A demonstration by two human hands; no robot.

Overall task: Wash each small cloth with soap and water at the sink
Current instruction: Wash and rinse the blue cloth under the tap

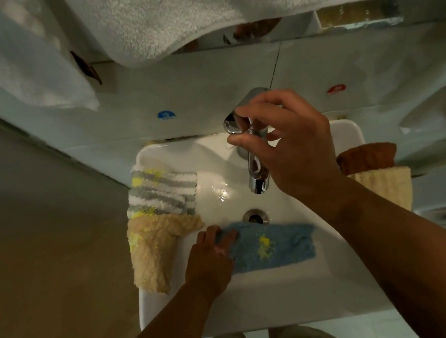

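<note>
A blue cloth (276, 244) with a yellow stain lies in the white sink (240, 306) just in front of the drain (255, 217). My left hand (212, 252) holds the cloth's left edge, fingers curled into the fabric. My right hand (285, 143) is over the chrome tap (256, 169), thumb and forefinger pinching the tap lever (233, 123). A little water glistens on the basin below the spout. A grey-and-white striped cloth (163, 191) and a beige cloth (152, 249), both stained yellow, drape over the sink's left rim.
A brown cloth (367, 156) and a cream cloth (382, 185) sit on the sink's right rim. White towels (187, 5) hang above against the tiled wall. Blue (166, 114) and red (335, 88) stickers mark the wall behind the tap.
</note>
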